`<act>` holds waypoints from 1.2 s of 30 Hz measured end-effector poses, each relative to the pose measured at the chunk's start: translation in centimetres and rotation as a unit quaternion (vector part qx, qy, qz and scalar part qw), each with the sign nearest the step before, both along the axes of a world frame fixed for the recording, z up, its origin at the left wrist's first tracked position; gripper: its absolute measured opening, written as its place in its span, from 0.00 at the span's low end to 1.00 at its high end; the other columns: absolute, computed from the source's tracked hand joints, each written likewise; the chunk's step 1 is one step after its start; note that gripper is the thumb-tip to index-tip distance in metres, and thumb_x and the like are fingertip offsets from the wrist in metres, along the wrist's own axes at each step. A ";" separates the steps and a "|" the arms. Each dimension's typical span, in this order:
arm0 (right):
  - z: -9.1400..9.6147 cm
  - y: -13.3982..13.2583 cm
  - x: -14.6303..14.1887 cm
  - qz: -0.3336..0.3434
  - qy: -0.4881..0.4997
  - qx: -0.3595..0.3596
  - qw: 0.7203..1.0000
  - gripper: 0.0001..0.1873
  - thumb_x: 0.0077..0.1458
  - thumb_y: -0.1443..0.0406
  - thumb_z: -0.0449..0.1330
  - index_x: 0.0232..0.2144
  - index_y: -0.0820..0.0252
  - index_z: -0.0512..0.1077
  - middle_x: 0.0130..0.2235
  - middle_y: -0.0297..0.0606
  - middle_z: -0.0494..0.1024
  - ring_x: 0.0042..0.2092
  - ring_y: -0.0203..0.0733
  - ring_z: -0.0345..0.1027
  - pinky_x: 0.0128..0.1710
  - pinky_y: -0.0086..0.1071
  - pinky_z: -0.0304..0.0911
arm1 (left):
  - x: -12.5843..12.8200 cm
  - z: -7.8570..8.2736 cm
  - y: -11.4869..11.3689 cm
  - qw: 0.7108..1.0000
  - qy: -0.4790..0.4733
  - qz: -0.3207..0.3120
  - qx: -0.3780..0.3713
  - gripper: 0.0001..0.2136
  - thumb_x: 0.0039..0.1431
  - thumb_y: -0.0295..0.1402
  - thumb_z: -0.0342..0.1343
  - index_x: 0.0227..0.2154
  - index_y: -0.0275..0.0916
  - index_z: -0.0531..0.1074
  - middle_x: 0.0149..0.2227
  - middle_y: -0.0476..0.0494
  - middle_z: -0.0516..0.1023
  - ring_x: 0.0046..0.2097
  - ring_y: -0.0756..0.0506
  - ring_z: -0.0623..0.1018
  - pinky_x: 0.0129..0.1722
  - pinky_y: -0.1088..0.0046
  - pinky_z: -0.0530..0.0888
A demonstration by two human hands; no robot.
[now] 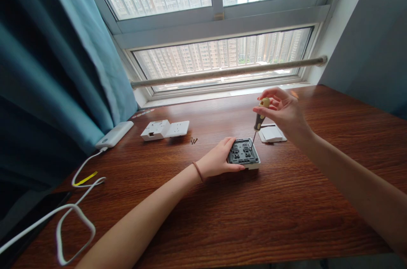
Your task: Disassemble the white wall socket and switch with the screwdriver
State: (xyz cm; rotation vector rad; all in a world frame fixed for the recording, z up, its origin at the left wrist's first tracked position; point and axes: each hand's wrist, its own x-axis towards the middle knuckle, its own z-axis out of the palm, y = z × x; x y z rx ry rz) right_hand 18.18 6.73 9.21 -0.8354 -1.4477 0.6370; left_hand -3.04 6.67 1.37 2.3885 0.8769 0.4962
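Observation:
On the wooden table lies a wall switch [244, 151] with its dark inner frame exposed and a white base below. My left hand [221, 158] grips it from the left side, thumb along the near edge and fingers at the far edge. Above it, my right hand [278, 105] pinches the handle of a screwdriver [259, 119]. The screwdriver stands nearly upright, slightly tilted, its tip down at the right part of the dark frame. Whether the tip sits in a screw is too small to tell. White switch cover pieces [272, 133] lie just behind, to the right.
Several screws [193, 140] lie left of the switch, beside a white socket box [155, 130] and its faceplate [178, 128]. Farther left are a white power bank [115, 134] with a looping white cable [85, 218] and a yellow strip [87, 178]. A blue curtain [73, 48] and window border the table.

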 end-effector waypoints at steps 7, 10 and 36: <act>0.1 -0.3 0.0 0.027 0.020 -0.016 0.999 0.16 0.48 0.65 0.61 0.43 0.56 0.68 0.37 0.36 0.75 0.39 0.40 0.71 0.43 0.40 0.66 | 0.0 0.1 -0.1 1.000 -0.009 0.001 -0.006 0.38 0.41 0.47 0.61 0.54 0.36 0.55 0.53 0.35 0.61 0.54 0.38 0.64 0.55 0.61 0.61; 0.3 -0.6 -0.3 0.048 0.030 -0.023 0.998 0.12 0.51 0.64 0.58 0.40 0.57 0.67 0.40 0.39 0.75 0.41 0.41 0.71 0.45 0.40 0.65 | 0.1 0.2 -0.1 1.000 -0.012 0.002 -0.009 0.38 0.41 0.47 0.61 0.54 0.37 0.55 0.53 0.35 0.62 0.54 0.38 0.64 0.55 0.61 0.62; 0.2 -0.8 -0.3 0.012 0.005 -0.039 0.999 0.15 0.45 0.67 0.60 0.39 0.55 0.64 0.39 0.35 0.71 0.35 0.39 0.71 0.38 0.38 0.68 | 0.0 0.0 -0.1 1.000 -0.010 0.006 -0.011 0.39 0.41 0.48 0.61 0.55 0.37 0.54 0.55 0.34 0.60 0.55 0.37 0.63 0.56 0.60 0.60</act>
